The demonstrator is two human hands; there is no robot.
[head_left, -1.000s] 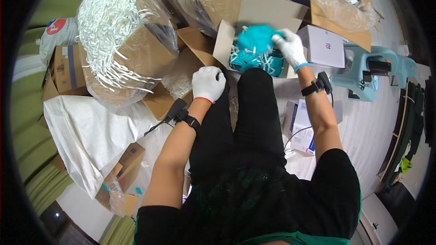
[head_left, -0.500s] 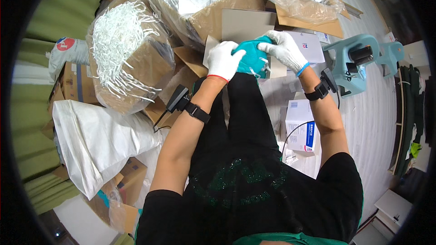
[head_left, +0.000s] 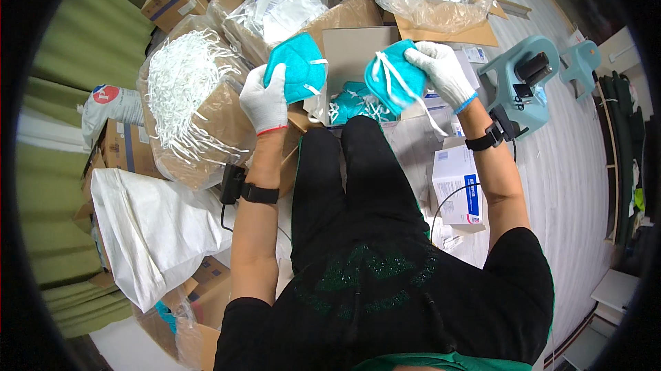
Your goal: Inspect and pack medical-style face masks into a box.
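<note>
Both my hands wear white knitted gloves. My left hand (head_left: 264,102) grips a teal face mask (head_left: 297,68), its thumb lying over the near side. Two short bits of white strap show at that mask's right edge. Another teal mask, the right-hand one (head_left: 406,89), is pinched at its upper right by my right hand (head_left: 446,73), and its long white straps hang loose. Between and below the two lies an open box (head_left: 361,44), its tall flap raised at the back. Several more teal masks (head_left: 354,100) with white straps lie inside it, just past my knees.
At left, a plastic-lined carton holds a heap of white straps (head_left: 186,82); a white sack (head_left: 148,226) lies nearer. Behind stands a carton of white packets (head_left: 282,3). On the right are a printed white box (head_left: 456,182) and a light-blue stool (head_left: 520,82) carrying a black device.
My hands have drawn apart, each now with a separate teal mask raised above the box. Before, they were together over it on teal material. The masks inside have come into view.
</note>
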